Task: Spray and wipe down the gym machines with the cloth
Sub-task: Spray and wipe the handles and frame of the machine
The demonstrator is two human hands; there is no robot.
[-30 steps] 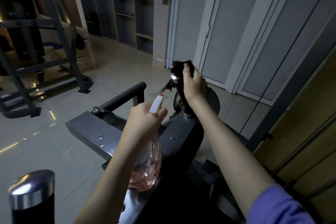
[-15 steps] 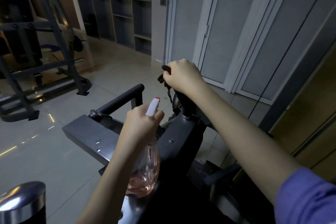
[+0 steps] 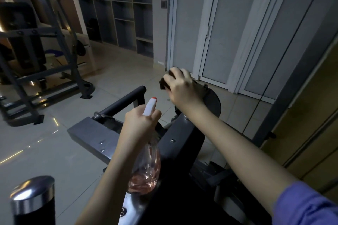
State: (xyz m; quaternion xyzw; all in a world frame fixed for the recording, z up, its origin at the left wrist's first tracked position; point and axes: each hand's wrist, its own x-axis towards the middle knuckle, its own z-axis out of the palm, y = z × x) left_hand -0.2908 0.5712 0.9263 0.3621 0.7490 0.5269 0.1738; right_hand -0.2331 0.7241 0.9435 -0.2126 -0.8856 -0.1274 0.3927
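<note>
Dim, greyish light is filling the room, while a warmer glow is coming from the left edge and streaking thin bright reflections across the floor tiles point(image 3: 27, 153). Glare is shining on the chrome cap point(image 3: 33, 193) at lower left. The machine point(image 3: 181, 151) is sinking into near-black shadow. The right hand point(image 3: 182, 87) is showing slight motion blur, and the wide lens is bending the doors point(image 3: 237, 33).

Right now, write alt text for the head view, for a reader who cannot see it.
A person's right hand grips a dark cloth at the top of a black gym machine, while the left hand holds a clear spray bottle of pink liquid. Dim room, tiled floor.
</note>
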